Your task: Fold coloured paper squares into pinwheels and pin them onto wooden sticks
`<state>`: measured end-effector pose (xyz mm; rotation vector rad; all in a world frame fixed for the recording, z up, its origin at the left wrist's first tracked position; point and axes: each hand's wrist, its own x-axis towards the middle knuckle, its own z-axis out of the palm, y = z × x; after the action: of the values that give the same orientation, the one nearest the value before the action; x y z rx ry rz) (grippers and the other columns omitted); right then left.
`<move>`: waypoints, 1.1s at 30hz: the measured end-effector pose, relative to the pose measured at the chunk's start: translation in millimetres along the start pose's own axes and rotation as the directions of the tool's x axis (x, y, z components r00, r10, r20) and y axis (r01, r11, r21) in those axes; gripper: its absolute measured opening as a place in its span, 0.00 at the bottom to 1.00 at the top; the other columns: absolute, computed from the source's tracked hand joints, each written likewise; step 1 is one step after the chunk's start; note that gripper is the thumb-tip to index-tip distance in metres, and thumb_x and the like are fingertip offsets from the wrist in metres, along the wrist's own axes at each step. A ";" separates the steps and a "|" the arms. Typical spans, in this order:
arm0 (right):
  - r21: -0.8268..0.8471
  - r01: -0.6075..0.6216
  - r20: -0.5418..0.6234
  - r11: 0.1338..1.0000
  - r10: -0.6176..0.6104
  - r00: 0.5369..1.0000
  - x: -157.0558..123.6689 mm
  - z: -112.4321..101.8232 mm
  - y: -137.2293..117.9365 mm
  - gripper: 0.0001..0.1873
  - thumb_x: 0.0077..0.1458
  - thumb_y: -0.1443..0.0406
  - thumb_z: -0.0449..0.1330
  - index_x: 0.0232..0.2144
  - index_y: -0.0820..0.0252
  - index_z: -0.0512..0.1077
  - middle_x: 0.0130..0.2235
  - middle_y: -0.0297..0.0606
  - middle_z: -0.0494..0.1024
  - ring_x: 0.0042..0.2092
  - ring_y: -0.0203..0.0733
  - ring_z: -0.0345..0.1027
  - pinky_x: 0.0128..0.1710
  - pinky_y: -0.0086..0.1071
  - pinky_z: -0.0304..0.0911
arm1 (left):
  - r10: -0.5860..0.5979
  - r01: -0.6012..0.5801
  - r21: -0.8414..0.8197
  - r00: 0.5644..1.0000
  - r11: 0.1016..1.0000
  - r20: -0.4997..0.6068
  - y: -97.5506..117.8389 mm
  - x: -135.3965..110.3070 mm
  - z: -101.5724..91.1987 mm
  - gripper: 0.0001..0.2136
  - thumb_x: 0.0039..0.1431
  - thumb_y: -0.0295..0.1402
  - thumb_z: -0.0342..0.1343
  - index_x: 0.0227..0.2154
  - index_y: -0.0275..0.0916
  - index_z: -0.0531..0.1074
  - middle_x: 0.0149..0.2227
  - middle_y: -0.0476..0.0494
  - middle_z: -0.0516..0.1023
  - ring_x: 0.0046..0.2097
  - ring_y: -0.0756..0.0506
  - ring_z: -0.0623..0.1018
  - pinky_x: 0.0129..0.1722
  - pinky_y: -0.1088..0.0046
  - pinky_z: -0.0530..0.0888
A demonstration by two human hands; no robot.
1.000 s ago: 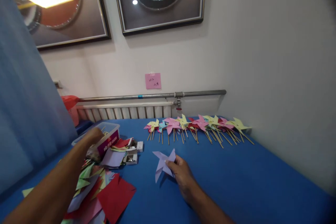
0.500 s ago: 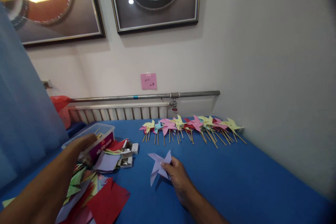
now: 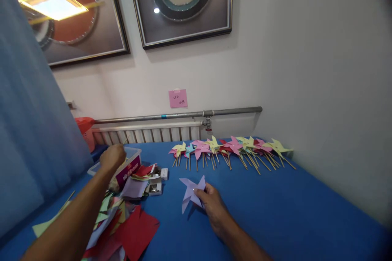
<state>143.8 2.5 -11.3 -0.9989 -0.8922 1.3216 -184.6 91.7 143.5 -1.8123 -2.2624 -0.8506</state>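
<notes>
My right hand [image 3: 211, 202] pinches a lavender paper pinwheel [image 3: 190, 196] near its centre, with no stick visible on it. Above the clear plastic box [image 3: 134, 155] on the left, my left hand [image 3: 113, 157] is closed around a thin wooden stick [image 3: 126, 140], whose tip pokes out past the fingers. The hand hides part of the box and its contents. Small white boxes [image 3: 155, 189] with shiny metal pieces stand to the right of it, next to a stack of lavender paper squares [image 3: 134, 189].
Finished pinwheels [image 3: 234, 145] on sticks lie in a row along the back of the blue table [image 3: 260, 212]. Loose coloured paper, including a red sheet [image 3: 139, 230], is heaped at front left. A blue curtain [image 3: 39, 122] hangs at left; a pipe [image 3: 147, 118] runs along the wall.
My left hand has risen out of the plastic box, bringing up a wooden stick. My right hand still holds the lavender pinwheel. The whole view has shifted slightly.
</notes>
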 end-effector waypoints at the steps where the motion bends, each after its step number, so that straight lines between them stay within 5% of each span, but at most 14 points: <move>1: -0.004 0.001 -0.004 1.000 -0.001 1.000 -0.5 0.1 -0.9 0.10 0.43 0.63 0.65 0.33 0.56 0.78 0.29 0.35 0.81 0.31 0.43 0.73 0.32 0.32 0.67 | 0.010 -0.010 -0.019 1.000 1.000 -0.009 13.1 -9.2 4.4 0.13 0.57 0.28 0.49 0.36 0.31 0.78 0.33 0.26 0.81 0.40 0.34 0.80 0.42 0.61 0.71; 4: 0.014 0.001 -0.017 1.000 -0.001 1.000 -1.3 -1.7 -4.9 0.12 0.43 0.63 0.66 0.33 0.57 0.78 0.30 0.35 0.82 0.30 0.42 0.73 0.32 0.32 0.67 | 0.126 -0.115 -0.253 0.991 0.961 0.031 59.9 -54.0 32.3 0.21 0.61 0.29 0.45 0.54 0.36 0.73 0.33 0.40 0.81 0.35 0.44 0.79 0.37 0.71 0.70; 6: 0.044 -0.002 -0.030 0.999 0.003 1.000 -1.0 -4.9 -8.3 0.12 0.42 0.62 0.67 0.33 0.57 0.77 0.30 0.35 0.82 0.30 0.42 0.73 0.32 0.33 0.68 | 0.140 -0.083 -0.549 0.988 0.832 0.063 88.3 -91.0 56.7 0.22 0.62 0.32 0.44 0.58 0.37 0.69 0.28 0.46 0.78 0.27 0.46 0.75 0.29 0.73 0.67; 8: 0.067 0.000 -0.049 0.998 0.004 0.999 0.2 -9.0 -11.8 0.12 0.42 0.62 0.67 0.33 0.57 0.77 0.31 0.35 0.81 0.31 0.42 0.74 0.34 0.33 0.69 | 0.137 -0.029 -0.705 0.986 0.708 0.097 107.3 -123.8 77.0 0.21 0.62 0.35 0.45 0.55 0.38 0.70 0.24 0.50 0.74 0.24 0.47 0.71 0.27 0.73 0.65; 11: 0.063 0.016 -0.091 0.998 -0.011 0.996 3.8 -14.6 -16.1 0.11 0.43 0.62 0.67 0.33 0.56 0.77 0.32 0.34 0.82 0.32 0.42 0.74 0.36 0.34 0.70 | 0.133 0.035 -0.767 0.979 0.641 0.157 116.3 -151.0 91.7 0.13 0.60 0.37 0.49 0.42 0.41 0.75 0.20 0.52 0.71 0.23 0.47 0.69 0.26 0.73 0.61; 19: 0.080 -0.009 -0.082 0.997 0.016 0.997 1.8 -14.7 -24.7 0.13 0.42 0.61 0.69 0.33 0.58 0.77 0.32 0.35 0.82 0.32 0.43 0.75 0.35 0.33 0.69 | 0.184 0.205 -0.798 0.913 0.567 0.365 106.3 -146.8 101.7 0.07 0.56 0.37 0.55 0.31 0.42 0.77 0.16 0.54 0.66 0.20 0.49 0.63 0.25 0.73 0.56; 27: 0.058 0.001 -0.071 0.998 0.003 0.997 -1.6 -11.3 -22.8 0.14 0.41 0.61 0.71 0.32 0.58 0.76 0.30 0.33 0.81 0.30 0.40 0.73 0.32 0.31 0.68 | 0.414 0.168 -0.777 0.768 0.607 0.489 116.7 -169.1 112.9 0.10 0.54 0.35 0.54 0.23 0.39 0.77 0.19 0.49 0.72 0.23 0.48 0.67 0.26 0.73 0.58; 33: 0.077 -0.022 -0.077 0.997 0.028 0.997 1.3 -12.8 -20.4 0.15 0.40 0.63 0.70 0.33 0.60 0.76 0.28 0.32 0.79 0.27 0.37 0.71 0.30 0.29 0.67 | 0.419 0.187 -0.790 0.764 0.584 0.491 120.0 -173.4 117.4 0.10 0.54 0.33 0.53 0.24 0.38 0.78 0.19 0.49 0.72 0.22 0.49 0.67 0.24 0.74 0.59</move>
<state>162.9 3.2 3.5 -0.9981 -0.7670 1.3197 3.6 15.1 13.3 -3.0529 -2.1370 -1.6576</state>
